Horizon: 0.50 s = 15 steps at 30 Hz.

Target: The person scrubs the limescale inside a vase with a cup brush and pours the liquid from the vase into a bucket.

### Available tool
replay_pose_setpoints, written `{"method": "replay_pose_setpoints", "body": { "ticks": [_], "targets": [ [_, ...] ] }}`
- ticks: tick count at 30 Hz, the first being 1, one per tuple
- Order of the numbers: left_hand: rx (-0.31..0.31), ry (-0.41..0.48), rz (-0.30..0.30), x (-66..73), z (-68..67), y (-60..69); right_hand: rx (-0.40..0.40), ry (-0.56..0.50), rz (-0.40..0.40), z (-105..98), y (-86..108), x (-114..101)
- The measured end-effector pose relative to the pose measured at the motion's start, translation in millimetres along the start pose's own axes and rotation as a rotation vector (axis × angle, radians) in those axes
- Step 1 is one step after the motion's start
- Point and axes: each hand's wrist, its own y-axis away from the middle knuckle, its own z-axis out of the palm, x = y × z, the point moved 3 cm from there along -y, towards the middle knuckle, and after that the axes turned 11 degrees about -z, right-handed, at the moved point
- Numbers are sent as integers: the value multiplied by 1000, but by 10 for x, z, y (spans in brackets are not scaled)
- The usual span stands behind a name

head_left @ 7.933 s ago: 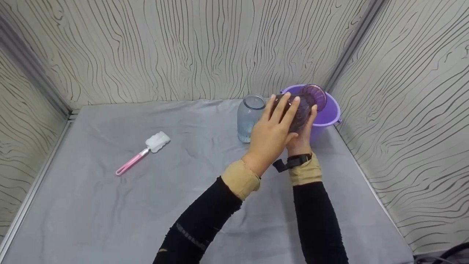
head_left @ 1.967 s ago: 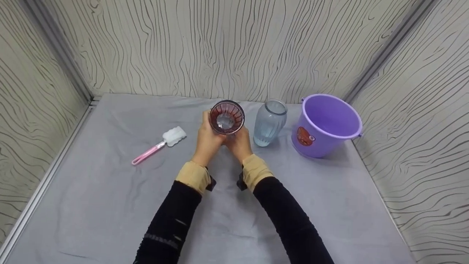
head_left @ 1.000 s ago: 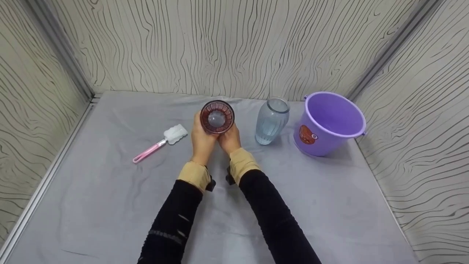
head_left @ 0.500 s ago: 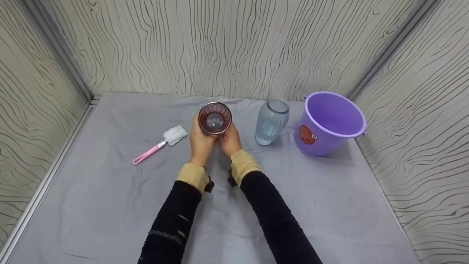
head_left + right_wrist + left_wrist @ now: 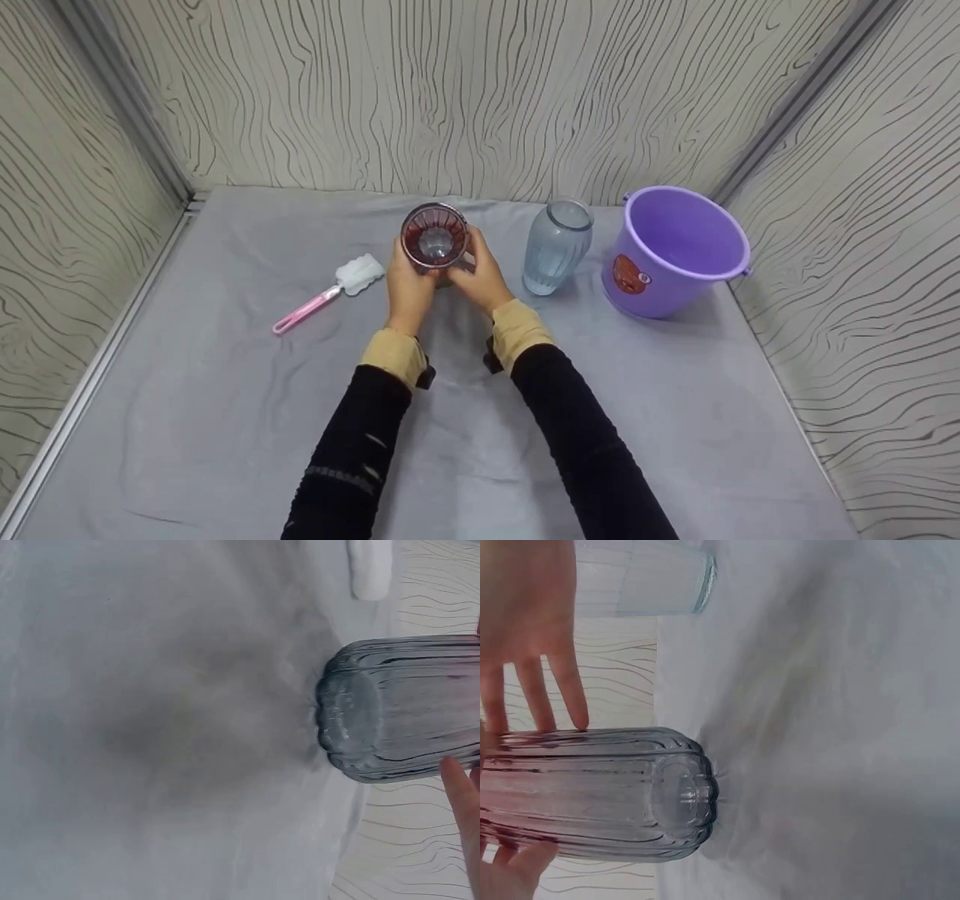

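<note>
A purple ribbed glass vase (image 5: 436, 241) stands upright at the middle back, its base seemingly on the cloth in both wrist views. My left hand (image 5: 409, 294) grips its left side; in the left wrist view some of those fingers show along the glass (image 5: 592, 802). On the other side, my right hand (image 5: 484, 279) touches the vase with straight, spread fingertips, and a gap shows between thumb and forefinger. A pale blue glass vase (image 5: 556, 251) stands upright to the right of my right hand. The left hand's far fingers are hidden behind the purple vase.
A white sponge brush with a pink handle (image 5: 309, 310) lies on the left. The purple bucket (image 5: 649, 289) stands upright at the right, beyond the blue vase. A grey cloth (image 5: 450, 450) covers the table, with patterned panels (image 5: 480, 97) behind and at both sides.
Earlier both hands held the purple vase tilted over the bucket. It has since come left and upright to the middle. In the last half second my right hand's fingers have loosened and spread.
</note>
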Motion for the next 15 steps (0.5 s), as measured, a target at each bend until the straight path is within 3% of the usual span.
{"method": "replay_pose_setpoints", "body": {
  "ticks": [4,7,15],
  "targets": [
    [11,-5,-7,-14,-26,-13,5,-67,1,47,-10,-87],
    [4,-13,-2,-29,-22,-6,7,-17,5,85,-24,-115],
    [-45,-39,40,-119,50,38,125,116,-16,83,-65,-86]
  ]
}}
